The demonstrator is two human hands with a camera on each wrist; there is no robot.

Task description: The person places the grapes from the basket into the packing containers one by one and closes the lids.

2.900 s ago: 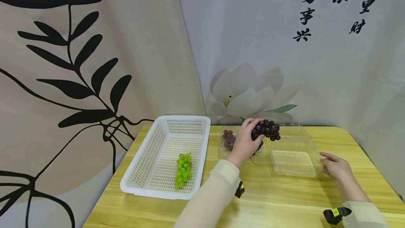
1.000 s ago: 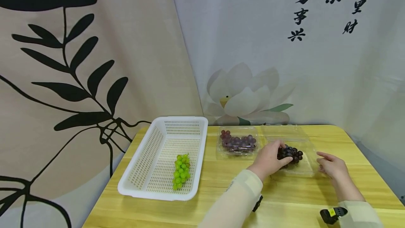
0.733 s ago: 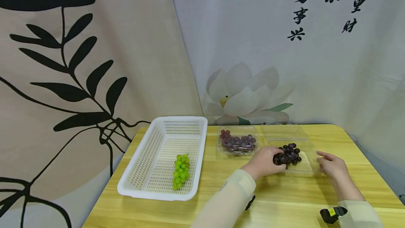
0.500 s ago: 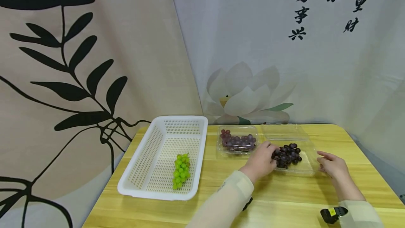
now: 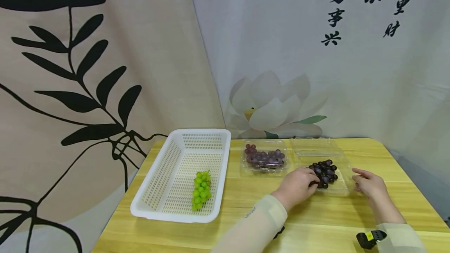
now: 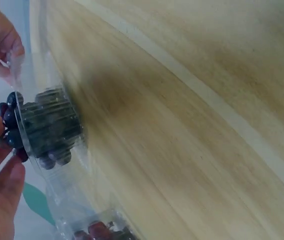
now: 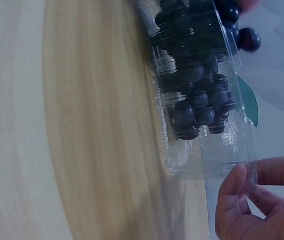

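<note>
My left hand [image 5: 297, 186] reaches forward over the table [image 5: 147, 233], knuckles up, fingers and thumb bent close around the left end of the dark grapes [image 5: 326, 171]. They lie in the open clear box [image 5: 342, 184], toward the table's far right corner. My right hand [image 5: 370, 184] pinches the box's right rim. Black writing [image 5: 335, 16] beyond the far edge reads 万事兴; my left sleeve's lettering [image 5: 250, 212] is too small to read.

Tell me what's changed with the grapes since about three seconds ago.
The left hand carried the dark grapes rightward and down into the open clear container; its fingers still touch them. The right hand stays at the container's right edge, and the green grapes stay in the white basket.
</note>
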